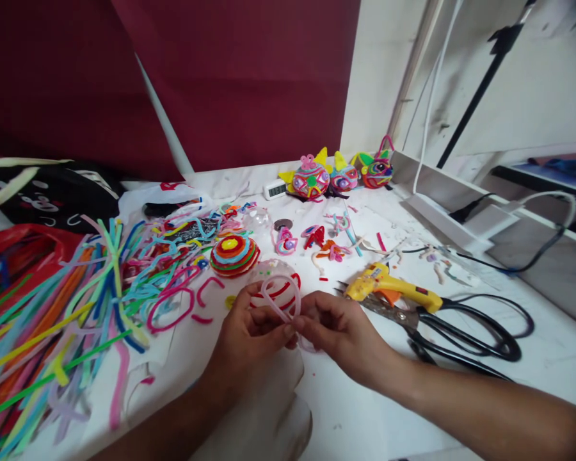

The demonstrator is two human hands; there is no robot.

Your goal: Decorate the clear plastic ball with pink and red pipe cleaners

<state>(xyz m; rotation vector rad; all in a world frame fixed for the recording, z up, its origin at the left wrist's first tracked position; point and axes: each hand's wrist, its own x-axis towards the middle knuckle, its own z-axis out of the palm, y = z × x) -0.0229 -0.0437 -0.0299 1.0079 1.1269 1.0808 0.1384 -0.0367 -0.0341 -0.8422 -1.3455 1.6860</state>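
My left hand (252,336) and my right hand (338,330) meet at the table's middle, both pinching a pale pink pipe cleaner (281,298) bent into a loop. The loop stands just in front of a clear plastic ball (281,278) with red stripes on it. A half ball wrapped in coloured rings (233,254) lies behind my left hand. To the right of my right hand lie a yellow glue gun (388,286) and black scissors (461,330).
A big heap of coloured pipe cleaners (62,301) covers the left of the white table (365,410). Several finished colourful figures (338,173) stand at the back by a small white timer (274,189). Cables and a white power strip (454,221) run along the right.
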